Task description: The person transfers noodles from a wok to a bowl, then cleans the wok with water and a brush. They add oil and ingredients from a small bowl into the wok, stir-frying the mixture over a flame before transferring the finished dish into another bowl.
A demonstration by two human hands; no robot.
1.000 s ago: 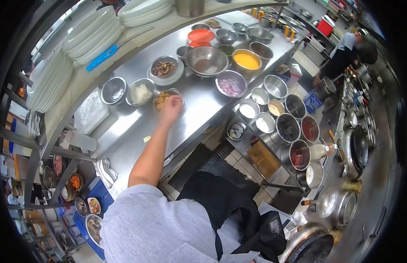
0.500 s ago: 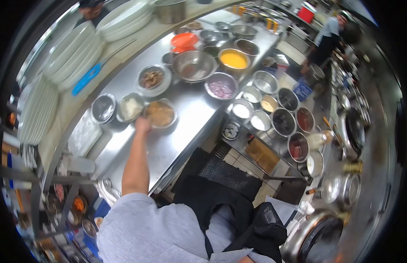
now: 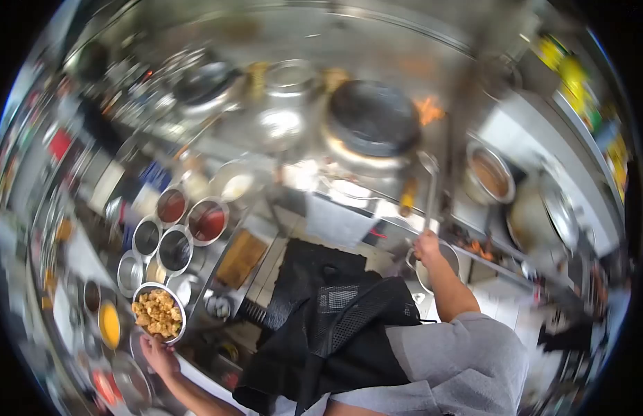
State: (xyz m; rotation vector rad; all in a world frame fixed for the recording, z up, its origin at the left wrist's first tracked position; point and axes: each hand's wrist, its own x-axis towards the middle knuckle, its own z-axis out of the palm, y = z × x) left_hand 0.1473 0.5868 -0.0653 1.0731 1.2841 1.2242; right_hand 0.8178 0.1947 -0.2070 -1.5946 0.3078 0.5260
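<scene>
My left hand (image 3: 157, 356) grips the rim of a round metal bowl (image 3: 182, 333) filled with golden-brown fried pieces (image 3: 157, 314), at the lower left. Out to the right, my right hand (image 3: 425, 246) is closed round the handle of a long metal ladle (image 3: 430, 192), whose head points up beside the stove. A large dark wok (image 3: 373, 118) sits on the burner to the left of the ladle. Just below my right hand stands a white-looking pot (image 3: 448, 267), partly hidden by my forearm.
Flames (image 3: 428, 109) show right of the wok. A pot of brown liquid (image 3: 490, 173) stands at the right. Several containers of sauce, one with red contents (image 3: 207, 220), are at the left, near a bowl of yellow liquid (image 3: 109, 324). A white cloth (image 3: 340, 218) hangs from the stove edge.
The view has swung from the prep counter to the stove. The bowl of fried pieces is now in my left hand, and my right hand, not visible before, now holds the ladle.
</scene>
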